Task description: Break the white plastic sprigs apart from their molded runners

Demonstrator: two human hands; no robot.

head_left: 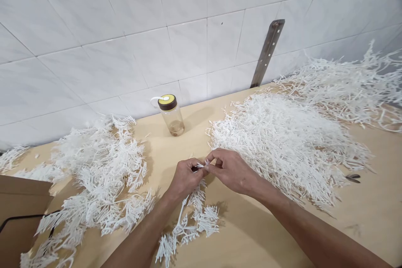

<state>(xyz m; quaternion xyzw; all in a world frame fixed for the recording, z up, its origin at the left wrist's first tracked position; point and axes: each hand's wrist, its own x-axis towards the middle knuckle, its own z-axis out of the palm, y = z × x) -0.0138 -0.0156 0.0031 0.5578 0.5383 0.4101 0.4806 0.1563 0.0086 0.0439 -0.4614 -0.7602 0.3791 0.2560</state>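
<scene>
Close together over the table, my left hand and my right hand meet at the fingertips. The left fingers are closed on a white branched plastic sprig, whose fringed clusters hang down below that hand and beside its wrist. White strand tips show between the two hands. My right thumb and fingers pinch at those tips; exactly which strand they grip is too small to make out. Just right of my right hand lies a big pile of loose white strands.
Left of my arms spreads a heap of white fringed sprigs, near a cardboard box. A clear bottle with a yellow-black lid stands behind my hands. A metal bracket leans at the tiled wall. More strands lie far right.
</scene>
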